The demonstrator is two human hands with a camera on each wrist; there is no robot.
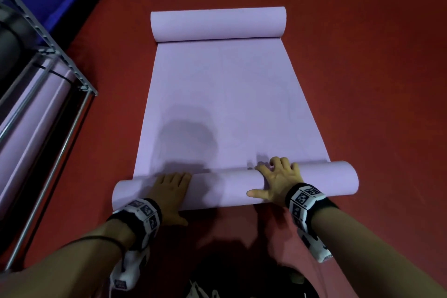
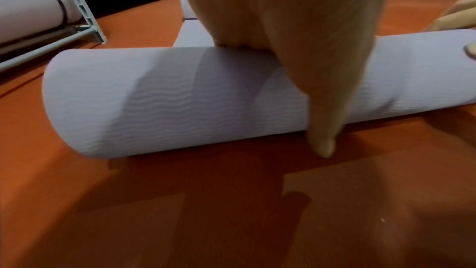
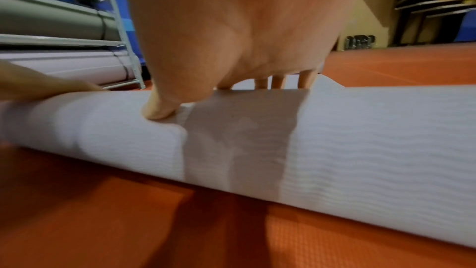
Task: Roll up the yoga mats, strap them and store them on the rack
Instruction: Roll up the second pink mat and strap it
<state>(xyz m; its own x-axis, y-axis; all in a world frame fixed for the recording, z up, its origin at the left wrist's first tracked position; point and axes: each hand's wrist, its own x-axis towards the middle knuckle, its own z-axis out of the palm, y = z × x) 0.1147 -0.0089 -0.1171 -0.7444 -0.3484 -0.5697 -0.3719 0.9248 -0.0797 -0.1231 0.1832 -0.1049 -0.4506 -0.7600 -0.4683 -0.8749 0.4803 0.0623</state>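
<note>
From the head view, a lilac yoga mat (image 1: 229, 104) lies on the red floor (image 1: 362, 80), its length running straight away from the person. Both ends are curled: a far roll (image 1: 217, 24) and a near roll (image 1: 229, 186), each with its long axis lying left to right. The left hand (image 1: 169, 191) lies flat on the near roll's left part with straight fingers, a relaxed grip holding nothing. The right hand (image 1: 278, 179) presses on the right part, fingers spread over the top. A metal rack (image 1: 60, 55) at the left holds rolled mats (one lilac, strapped).

From the left wrist, the near roll (image 2: 180, 99) crosses the frame and the thumb (image 2: 324, 129) reaches down in front of it.

From the right wrist, the thumb (image 3: 159, 109) presses into the roll (image 3: 360, 140), fingers draped behind.
</note>
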